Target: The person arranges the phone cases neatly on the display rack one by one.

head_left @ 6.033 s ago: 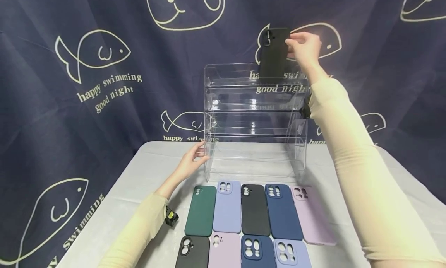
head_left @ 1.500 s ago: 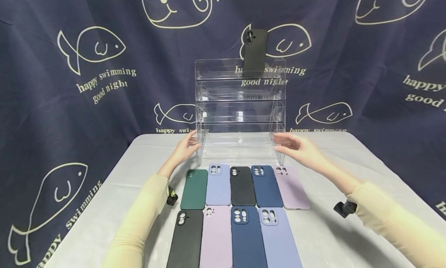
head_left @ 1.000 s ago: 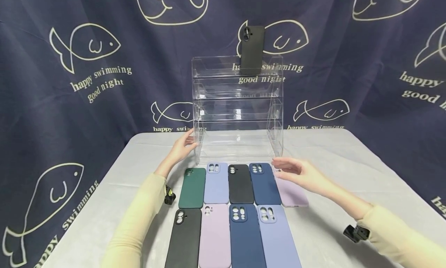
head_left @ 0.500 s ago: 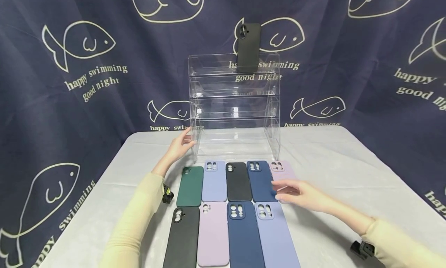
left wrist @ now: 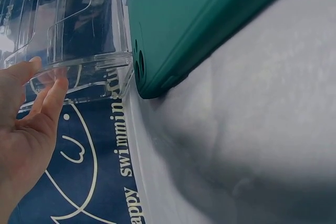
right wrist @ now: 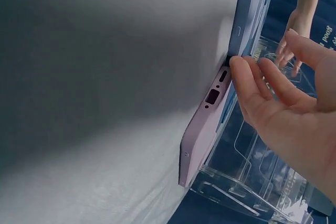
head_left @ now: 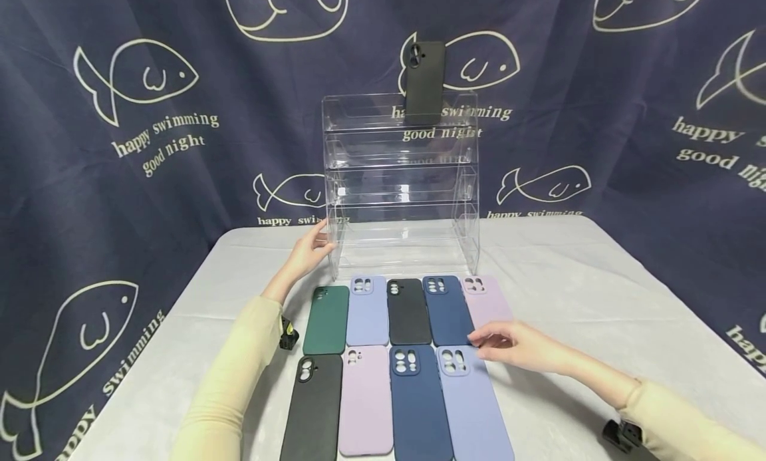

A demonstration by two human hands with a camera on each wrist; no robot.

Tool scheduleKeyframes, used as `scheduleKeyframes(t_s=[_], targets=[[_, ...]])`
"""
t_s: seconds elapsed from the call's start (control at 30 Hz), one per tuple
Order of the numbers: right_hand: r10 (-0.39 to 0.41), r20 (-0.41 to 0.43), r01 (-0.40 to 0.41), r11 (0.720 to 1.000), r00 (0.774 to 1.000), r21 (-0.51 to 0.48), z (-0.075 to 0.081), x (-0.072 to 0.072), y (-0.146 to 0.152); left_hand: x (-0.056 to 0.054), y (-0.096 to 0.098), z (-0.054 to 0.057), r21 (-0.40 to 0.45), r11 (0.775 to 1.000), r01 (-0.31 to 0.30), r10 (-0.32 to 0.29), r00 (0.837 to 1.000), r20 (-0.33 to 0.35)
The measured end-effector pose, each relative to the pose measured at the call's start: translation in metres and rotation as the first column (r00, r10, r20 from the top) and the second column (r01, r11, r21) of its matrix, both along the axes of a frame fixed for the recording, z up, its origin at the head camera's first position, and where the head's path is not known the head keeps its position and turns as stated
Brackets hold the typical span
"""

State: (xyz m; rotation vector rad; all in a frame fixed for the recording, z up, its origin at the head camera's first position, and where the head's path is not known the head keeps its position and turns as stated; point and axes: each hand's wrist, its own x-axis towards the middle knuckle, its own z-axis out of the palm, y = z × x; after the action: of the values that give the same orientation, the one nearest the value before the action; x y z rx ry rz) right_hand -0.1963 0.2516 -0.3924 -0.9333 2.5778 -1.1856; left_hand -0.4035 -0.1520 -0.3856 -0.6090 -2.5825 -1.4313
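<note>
A clear tiered display rack (head_left: 401, 167) stands at the table's back. My left hand (head_left: 308, 251) grips its left side edge, thumb and fingers on opposite faces in the left wrist view. On the top tier a black phone case (head_left: 426, 82) stands upright, untouched. My right hand (head_left: 517, 346) hovers low with relaxed fingers, thumb apart. Its fingertips are right at the meeting corners of a dark blue phone case (head_left: 449, 314), a lilac phone case (head_left: 487, 298) and a periwinkle phone case (head_left: 475, 408). The hand partly hides the lilac one.
More cases lie flat in two rows before the rack: green (head_left: 326, 321), periwinkle (head_left: 368, 318) and black (head_left: 409, 314) behind; black (head_left: 312, 411), lilac (head_left: 366, 404) and dark blue (head_left: 421, 408) in front. A fish-print curtain (head_left: 239, 115) hangs behind the white table (head_left: 568, 275).
My right hand let go of the black phone case on the top tier, passed the rack's right side, then came down toward the cases. My left hand kept its grip on the rack.
</note>
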Motion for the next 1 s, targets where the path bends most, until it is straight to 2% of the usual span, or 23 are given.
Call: scheduleKeyframes(t_s=[0.13, 0.23, 0.33, 0.6, 0.8, 1.0], targets=[[-0.013, 0.008, 0.013, 1.0, 1.0, 0.0, -0.001, 0.002, 0.0, 0.0, -0.001, -0.001, 0.01, 1.0, 0.013, -0.013, 1.0, -0.007], [-0.019, 0.007, 0.019, 1.0, 1.0, -0.001, -0.002, 0.003, 0.001, -0.003, -0.004, -0.007, 0.047, 0.998, 0.048, -0.045, 0.997, -0.062], [-0.019, -0.006, 0.019, 1.0, 1.0, -0.001, -0.004, 0.003, 0.001, -0.004, -0.007, -0.009, 0.062, 0.996, 0.06, -0.055, 0.995, -0.084], [-0.02, 0.077, 0.021, 1.0, 0.997, -0.013, -0.008, 0.003, 0.001, -0.001, 0.0, -0.004, 0.006, 1.0, 0.019, -0.019, 1.0, -0.006], [0.024, 0.055, -0.02, 0.998, 0.998, -0.063, -0.01, 0.004, 0.001, -0.001, 0.001, -0.003, 0.023, 0.999, 0.035, -0.035, 0.999, 0.007], [-0.035, 0.059, 0.036, 0.999, 0.998, -0.003, -0.008, 0.008, 0.001, -0.002, -0.001, -0.004, 0.045, 0.999, 0.03, -0.03, 1.0, 0.007]])
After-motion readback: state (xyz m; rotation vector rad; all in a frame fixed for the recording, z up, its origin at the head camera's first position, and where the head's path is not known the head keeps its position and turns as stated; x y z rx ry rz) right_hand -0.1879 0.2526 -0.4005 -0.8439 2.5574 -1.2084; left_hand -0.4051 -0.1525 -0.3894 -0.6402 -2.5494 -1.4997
